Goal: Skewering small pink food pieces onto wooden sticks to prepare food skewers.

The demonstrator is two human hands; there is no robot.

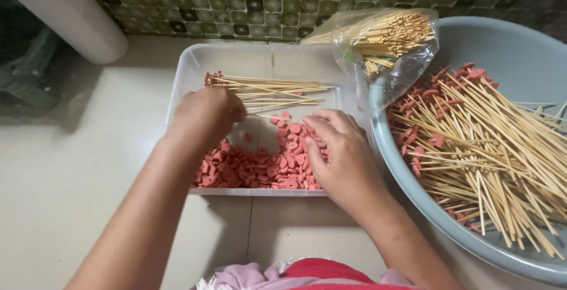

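The big grey basin [520, 48] sits right of the clear tray [189, 65], so finished sticks [484, 142] pile close by. A bag of bare sticks [384, 39] leans on the tray's far corner. Pink discs [260, 169] lie in the tray. My left hand [204, 113] pinches one stick; my right hand [339, 148] curls over the discs, picking.

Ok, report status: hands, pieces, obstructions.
Left hand over tray, fingers on a skewer. Right hand on pink pieces. Nothing blocking.
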